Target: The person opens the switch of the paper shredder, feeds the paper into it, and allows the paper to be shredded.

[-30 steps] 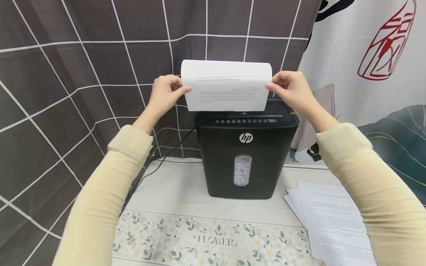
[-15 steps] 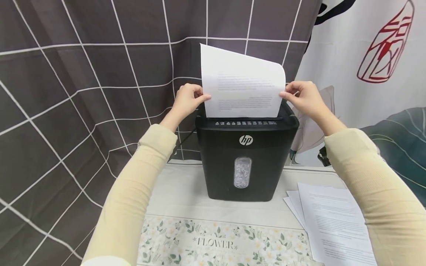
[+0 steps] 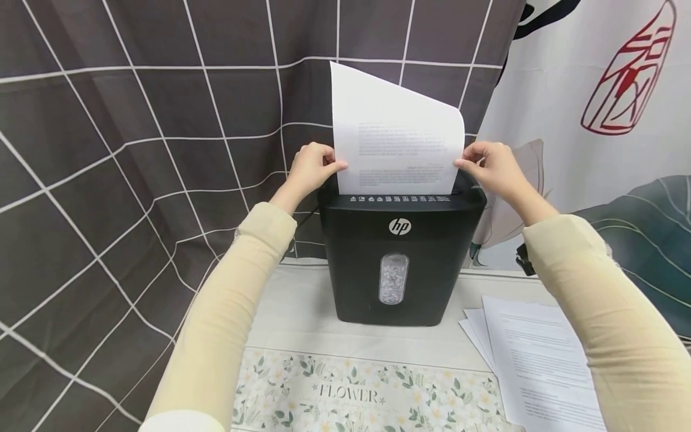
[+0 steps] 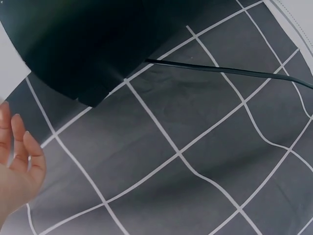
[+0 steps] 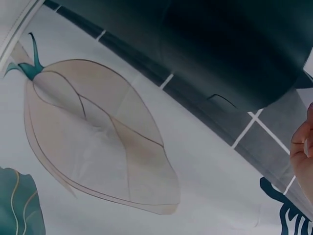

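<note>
From where I stand, the head view shows a sheet of printed paper (image 3: pixel 399 132) upright in the upper middle of the frame, its lower edge at the top of a black HP shredder (image 3: pixel 356 258); whether that edge has gone into the slot I can't tell. The left hand (image 3: pixel 314 169) pinches the sheet's left edge between thumb and fingers, and the right hand (image 3: pixel 493 168) pinches the right edge likewise, both closed down to the paper's thickness. I'd call the step in hand feeding the sheet; the next move seems to call for lowering it squarely, since its upper right side bends over, and letting go before the fingers near the slot. The shredder's front window (image 3: pixel 394 279) shows pale shreds inside; the fill above it is hidden. More printed sheets (image 3: pixel 545 360) lie loosely stacked on the counter (image 3: pixel 291 312), lower right. In the left wrist view, curved fingers show at the left edge, below a white paper corner, with a dark cord (image 4: pixel 220 69) crossing upper right. In the right wrist view, the right hand's bent fingers are cut off at the right edge, their grip out of sight.
</note>
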### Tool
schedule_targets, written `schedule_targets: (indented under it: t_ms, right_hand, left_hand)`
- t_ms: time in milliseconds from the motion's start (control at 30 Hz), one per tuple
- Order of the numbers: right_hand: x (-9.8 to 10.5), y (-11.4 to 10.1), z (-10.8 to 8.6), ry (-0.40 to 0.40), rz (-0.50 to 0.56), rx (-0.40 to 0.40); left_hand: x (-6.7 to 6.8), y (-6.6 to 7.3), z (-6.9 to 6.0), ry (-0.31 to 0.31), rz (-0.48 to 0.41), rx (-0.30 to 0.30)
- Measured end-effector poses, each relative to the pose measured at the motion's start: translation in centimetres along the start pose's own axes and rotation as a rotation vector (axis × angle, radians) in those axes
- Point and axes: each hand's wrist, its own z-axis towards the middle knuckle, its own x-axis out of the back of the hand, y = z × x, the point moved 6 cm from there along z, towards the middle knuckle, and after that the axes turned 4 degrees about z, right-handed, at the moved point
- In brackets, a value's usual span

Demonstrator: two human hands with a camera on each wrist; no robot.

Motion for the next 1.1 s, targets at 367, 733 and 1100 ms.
schedule_targets:
  t_ms: [367,733,1100]
  right_hand:
    - [-0.7,0.7,-0.4,-0.022,-0.054,0.023]
    - [-1.7,1.7,-1.1,-0.096,-0.097,0.038]
    - [-2.0,2.2,-0.8,-0.094,-0.019,-0.049]
  left_hand:
    - [-1.3,-0.3,-0.1,-0.071,0.013,0.012]
    - [-2.8,-0.6,-0.1,-0.166,0.075,0.027]
    - [-3.0,-1.5,-0.3,-0.199,-0.015,0.02]
